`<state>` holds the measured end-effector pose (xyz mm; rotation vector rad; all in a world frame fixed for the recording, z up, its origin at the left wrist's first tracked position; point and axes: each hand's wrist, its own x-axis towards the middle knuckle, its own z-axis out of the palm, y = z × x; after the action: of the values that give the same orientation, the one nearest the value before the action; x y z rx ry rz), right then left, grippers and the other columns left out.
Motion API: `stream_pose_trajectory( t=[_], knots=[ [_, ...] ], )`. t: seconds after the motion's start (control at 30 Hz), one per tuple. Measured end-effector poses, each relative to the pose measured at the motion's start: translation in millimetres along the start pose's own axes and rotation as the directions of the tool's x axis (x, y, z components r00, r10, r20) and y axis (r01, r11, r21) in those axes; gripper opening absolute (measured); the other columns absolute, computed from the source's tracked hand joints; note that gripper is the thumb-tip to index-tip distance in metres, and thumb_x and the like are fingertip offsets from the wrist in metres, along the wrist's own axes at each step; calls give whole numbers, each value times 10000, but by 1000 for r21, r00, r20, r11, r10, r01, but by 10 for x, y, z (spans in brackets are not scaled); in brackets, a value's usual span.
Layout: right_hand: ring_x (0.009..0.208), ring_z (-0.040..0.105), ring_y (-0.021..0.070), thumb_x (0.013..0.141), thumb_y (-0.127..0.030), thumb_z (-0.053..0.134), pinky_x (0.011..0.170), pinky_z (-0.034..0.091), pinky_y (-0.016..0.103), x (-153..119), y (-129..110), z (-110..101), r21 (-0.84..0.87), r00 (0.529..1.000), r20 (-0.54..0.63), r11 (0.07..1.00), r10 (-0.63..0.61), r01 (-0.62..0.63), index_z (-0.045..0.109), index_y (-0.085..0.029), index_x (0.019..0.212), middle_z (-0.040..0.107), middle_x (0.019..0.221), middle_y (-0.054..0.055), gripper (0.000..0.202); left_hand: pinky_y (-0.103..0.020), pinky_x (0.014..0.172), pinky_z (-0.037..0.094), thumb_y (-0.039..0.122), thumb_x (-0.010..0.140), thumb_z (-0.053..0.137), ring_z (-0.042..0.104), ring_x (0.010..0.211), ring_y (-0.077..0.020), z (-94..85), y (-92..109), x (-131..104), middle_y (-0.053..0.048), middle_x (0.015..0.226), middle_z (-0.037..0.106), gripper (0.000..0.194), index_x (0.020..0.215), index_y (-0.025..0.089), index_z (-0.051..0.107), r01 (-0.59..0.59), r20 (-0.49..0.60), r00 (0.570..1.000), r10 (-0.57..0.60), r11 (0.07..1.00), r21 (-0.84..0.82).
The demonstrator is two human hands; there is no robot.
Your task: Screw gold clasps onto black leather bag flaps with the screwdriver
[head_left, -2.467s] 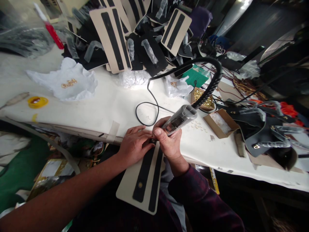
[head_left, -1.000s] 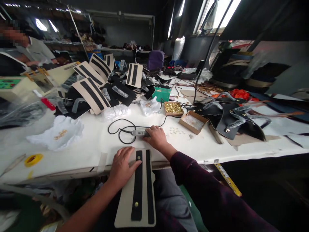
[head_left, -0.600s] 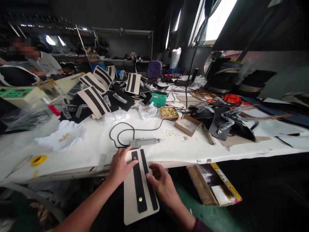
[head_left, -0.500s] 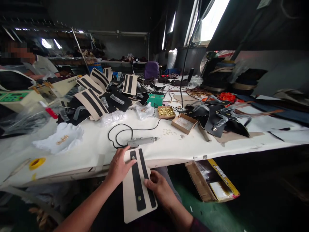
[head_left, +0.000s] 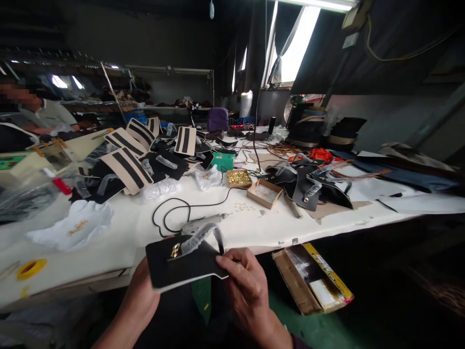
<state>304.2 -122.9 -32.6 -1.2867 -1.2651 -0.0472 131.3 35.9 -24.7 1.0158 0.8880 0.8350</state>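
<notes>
Held above my lap, at the table's front edge, is a black leather panel (head_left: pixel 185 272) with its dark face up. A gold metal fitting (head_left: pixel 176 250) sits on its left part. From there a handle strap (head_left: pixel 199 238) wrapped in clear plastic arches to the right. My left hand (head_left: pixel 143 293) grips the panel's left end, its fingers mostly hidden behind it. My right hand (head_left: pixel 247 276) pinches the right end, thumb on top. Just beyond the panel, partly covered by it, lies a grey electric screwdriver (head_left: pixel 204 223) with a black cord.
Small boxes of gold pieces (head_left: pixel 240 184) and clear bits (head_left: pixel 267 190) stand mid-table. Similar panels (head_left: pixel 125 169) pile at left, more black pieces (head_left: pixel 307 186) at right. Yellow tape (head_left: pixel 32 269) lies front left. An open carton (head_left: pixel 312 278) is on the floor. A person (head_left: pixel 49 114) sits far left.
The panel has been turned over, from its beige side with black strips to its black side with the handle. My left hand has moved down to its left end. The view has shifted slightly.
</notes>
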Motion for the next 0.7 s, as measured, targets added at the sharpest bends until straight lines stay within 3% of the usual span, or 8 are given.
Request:
stream_pose_trajectory(
  t=[0.03, 0.1, 0.17, 0.23, 0.3, 0.43, 0.53, 0.7],
  knots=[
    [955, 678, 210, 955, -54, 580, 778, 549, 359, 47, 3, -19, -50, 998, 5, 997, -59, 59, 689, -402, 1355, 690, 1105, 62, 541, -538, 934, 616, 656, 723, 798, 710, 1155, -405, 17, 62, -80, -95, 1070, 804, 627, 1194, 243, 761, 158, 73, 985, -153, 985, -66],
    [1046, 680, 247, 935, -35, 593, 833, 558, 414, 142, 37, -36, -121, 989, 18, 981, -149, 150, 713, -397, 1314, 709, 1143, 68, 538, -600, 923, 607, 778, 783, 659, 727, 1118, -443, 38, 170, -197, -137, 979, 816, 675, 1120, 211, 803, 408, 218, 901, -376, 904, -130],
    [1106, 673, 274, 932, -34, 591, 879, 552, 465, 228, 111, -30, -160, 975, 45, 962, -218, 223, 719, -391, 1299, 736, 1138, 65, 528, -623, 901, 606, 854, 812, 553, 737, 1091, -452, 26, 239, -248, -158, 946, 814, 770, 1123, 199, 808, 457, 285, 873, -397, 869, -188],
    [1126, 667, 283, 933, -35, 595, 904, 539, 492, 300, 219, -10, -201, 963, 80, 942, -259, 270, 719, -386, 1293, 759, 1122, 57, 518, -594, 835, 627, 853, 813, 562, 755, 1029, -437, -23, 258, -246, -158, 924, 812, 759, 1118, 204, 811, 412, 300, 892, -339, 883, -226],
    [1136, 659, 283, 928, -24, 597, 923, 523, 505, 354, 341, 18, -263, 958, 125, 922, -259, 283, 730, -379, 1260, 770, 1130, 48, 504, -515, 699, 646, 722, 824, 683, 772, 893, -392, -85, 240, -225, -148, 910, 809, 593, 1092, 209, 814, 382, 326, 894, -308, 904, -194],
    [1194, 625, 286, 931, -12, 554, 957, 513, 517, 385, 441, 83, -313, 983, 138, 936, -121, 159, 716, -328, 1274, 707, 1271, 87, 494, -371, 502, 596, 431, 846, 798, 721, 678, -271, -125, 190, -218, -122, 903, 792, 310, 1038, 188, 800, 338, 354, 888, -295, 939, -63],
    [1110, 648, 244, 960, -56, 546, 910, 551, 437, 344, 274, 136, -150, 997, 62, 988, 37, -27, 684, -288, 1308, 667, 1200, 105, 440, -366, 535, 615, 442, 860, 795, 725, 745, -273, -78, 158, -235, -101, 925, 780, 300, 1027, 193, 784, 236, 240, 947, -215, 970, -64],
    [863, 672, 188, 917, -208, 741, 750, 551, 320, 294, -31, 325, 13, 945, 275, 982, 179, -190, 727, -250, 1204, 696, 1008, 57, 291, -396, 718, 664, 490, 858, 794, 744, 990, -333, -27, 43, -230, -95, 1143, 778, 393, 1169, 252, 762, 45, 95, 994, -47, 999, 29]
  ],
)
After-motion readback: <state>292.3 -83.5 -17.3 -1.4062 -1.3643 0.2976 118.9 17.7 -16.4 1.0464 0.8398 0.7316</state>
